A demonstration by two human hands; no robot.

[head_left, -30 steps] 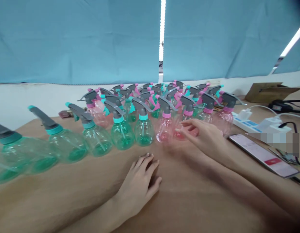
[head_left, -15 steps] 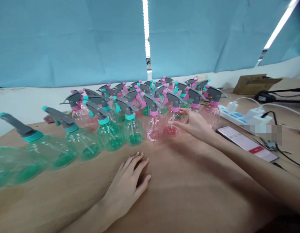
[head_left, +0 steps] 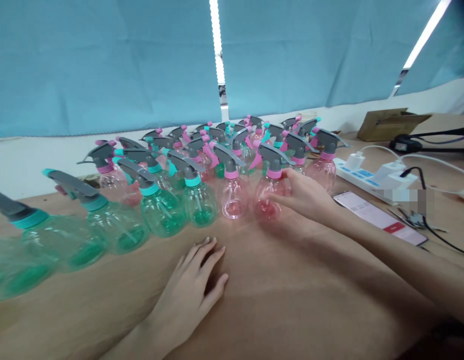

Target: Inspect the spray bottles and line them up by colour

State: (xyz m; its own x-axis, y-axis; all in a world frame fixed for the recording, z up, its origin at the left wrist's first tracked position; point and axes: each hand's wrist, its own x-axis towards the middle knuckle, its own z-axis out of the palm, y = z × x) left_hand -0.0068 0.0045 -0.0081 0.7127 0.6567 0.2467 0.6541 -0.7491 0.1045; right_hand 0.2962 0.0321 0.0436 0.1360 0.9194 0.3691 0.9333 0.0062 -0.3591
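Observation:
My right hand (head_left: 307,195) is wrapped round the side of a pink spray bottle (head_left: 267,205), with the thumb in front and the fingers partly hidden behind it. The bottle stands upright, with a grey trigger head and a pink collar. Just left of it is another pink spray bottle (head_left: 234,197), and then a green spray bottle (head_left: 200,205) with a turquoise collar. My left hand (head_left: 190,280) lies flat on the brown table (head_left: 277,295), fingers spread, touching no bottle.
More green bottles (head_left: 117,227) continue the front row leftward. Behind stand several pink and green ones in a crowd. On the right are a phone (head_left: 378,217), a white power strip (head_left: 361,175) with plugs and cables, and a cardboard box (head_left: 391,125). Blue cloth (head_left: 142,65) hangs at the back.
My right hand has closed on the pink bottle and shifted it slightly right and toward me, widening the gap to its pink neighbour. My left hand stays resting. The view has turned slightly.

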